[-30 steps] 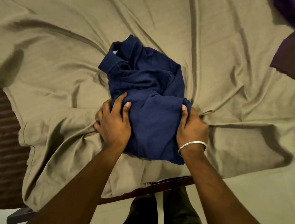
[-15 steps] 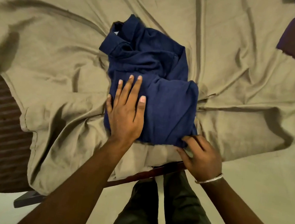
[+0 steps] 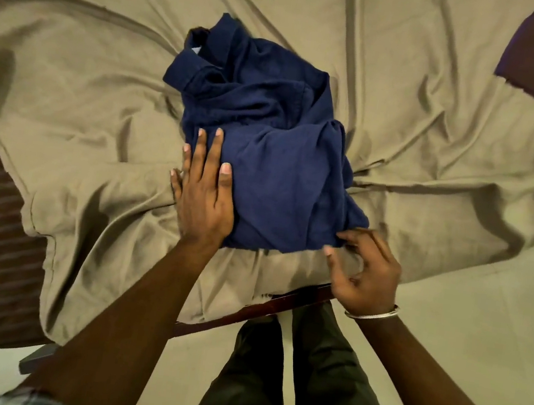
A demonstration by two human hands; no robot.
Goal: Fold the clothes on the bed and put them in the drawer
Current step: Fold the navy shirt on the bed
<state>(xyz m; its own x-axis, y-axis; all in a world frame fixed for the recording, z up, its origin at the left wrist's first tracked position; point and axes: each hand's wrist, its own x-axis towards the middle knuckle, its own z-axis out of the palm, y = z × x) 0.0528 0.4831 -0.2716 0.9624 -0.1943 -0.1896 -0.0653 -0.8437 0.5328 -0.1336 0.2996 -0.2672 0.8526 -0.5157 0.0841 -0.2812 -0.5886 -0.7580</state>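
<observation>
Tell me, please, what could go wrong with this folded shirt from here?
The navy shirt is only loosely folded, collar bunched; lifting it could undo the fold. It lies near the bed edge on a wrinkled sheet, so it may slide off. The right hand merely touches one corner.

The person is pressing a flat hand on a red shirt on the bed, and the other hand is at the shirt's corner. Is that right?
Not quite: the shirt is dark blue, not red. The head view shows the left hand lying flat on it with straight fingers, while the right hand is at the shirt's near corner, on the tan bedsheet.
</observation>
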